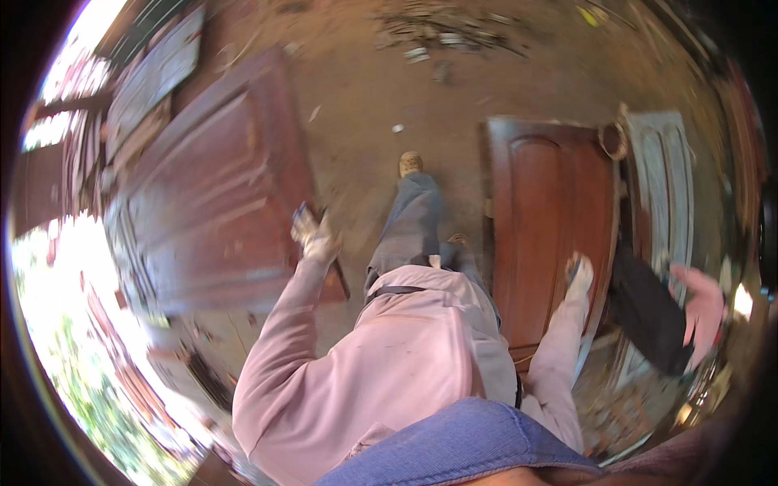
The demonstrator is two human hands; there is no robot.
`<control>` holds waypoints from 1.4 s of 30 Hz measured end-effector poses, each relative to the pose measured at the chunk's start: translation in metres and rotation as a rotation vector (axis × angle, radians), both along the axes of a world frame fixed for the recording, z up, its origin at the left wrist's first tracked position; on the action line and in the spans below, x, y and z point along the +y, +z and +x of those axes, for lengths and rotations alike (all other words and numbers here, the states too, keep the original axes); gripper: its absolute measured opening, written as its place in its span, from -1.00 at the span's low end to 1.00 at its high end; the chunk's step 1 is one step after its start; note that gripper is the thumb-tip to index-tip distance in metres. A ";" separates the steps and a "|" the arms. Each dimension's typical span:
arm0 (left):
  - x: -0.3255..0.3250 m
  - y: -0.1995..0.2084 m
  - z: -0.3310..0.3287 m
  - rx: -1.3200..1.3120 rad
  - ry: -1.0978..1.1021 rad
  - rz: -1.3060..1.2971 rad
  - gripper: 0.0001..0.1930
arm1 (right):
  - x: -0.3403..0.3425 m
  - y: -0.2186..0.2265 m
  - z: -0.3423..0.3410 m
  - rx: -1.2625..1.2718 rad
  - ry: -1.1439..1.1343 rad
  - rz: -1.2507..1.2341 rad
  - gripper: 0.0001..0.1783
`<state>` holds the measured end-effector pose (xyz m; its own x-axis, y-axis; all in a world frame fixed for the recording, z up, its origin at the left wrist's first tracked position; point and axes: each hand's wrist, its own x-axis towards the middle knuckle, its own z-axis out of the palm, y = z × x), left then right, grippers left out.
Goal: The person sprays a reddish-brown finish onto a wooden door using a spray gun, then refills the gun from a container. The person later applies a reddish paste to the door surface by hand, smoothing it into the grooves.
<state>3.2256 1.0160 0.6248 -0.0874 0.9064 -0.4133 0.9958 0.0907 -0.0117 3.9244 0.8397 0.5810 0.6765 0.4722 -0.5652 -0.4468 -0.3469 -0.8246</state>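
My left hand [316, 237], in a pale, stained glove, is in front of the right edge of a reddish-brown panelled door [215, 174]. Its thumb stands apart from the fingers. Dark blue shows at the fingertips, perhaps part of the glove; motion blurs it. Over on the right, my gloved right hand [579, 275] hangs above another brown panelled door [545, 211]. Those fingers are smeared, so their closure and any contact with the door cannot be made out.
A pale blue-grey panelled door [666, 194] stands beyond the right-hand brown door. Dark and pink cloth [658, 312] hangs beside it. Scrap wood [442, 28] lies on the dirt floor [348, 89] ahead. My shoe [411, 164] is on the ground between the doors.
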 end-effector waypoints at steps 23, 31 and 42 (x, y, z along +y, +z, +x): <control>0.530 -0.184 0.430 -0.514 -0.017 -0.528 -0.59 | 0.086 -0.070 -0.240 0.352 -0.954 -0.265 -0.76; 0.509 -0.339 0.902 -0.720 -0.458 -0.827 -0.60 | 0.290 -0.041 -0.205 0.379 -1.298 -0.239 -0.80; 0.438 -0.573 1.077 -0.922 -0.090 -1.336 -0.61 | 0.658 -0.052 -0.358 1.105 -1.152 -0.697 -0.69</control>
<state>4.3030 1.4536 0.0517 0.6522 -0.1337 -0.7461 0.7108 0.4500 0.5406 3.5667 1.4981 0.5295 -0.3494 -0.4448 -0.8246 -0.9015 0.3994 0.1665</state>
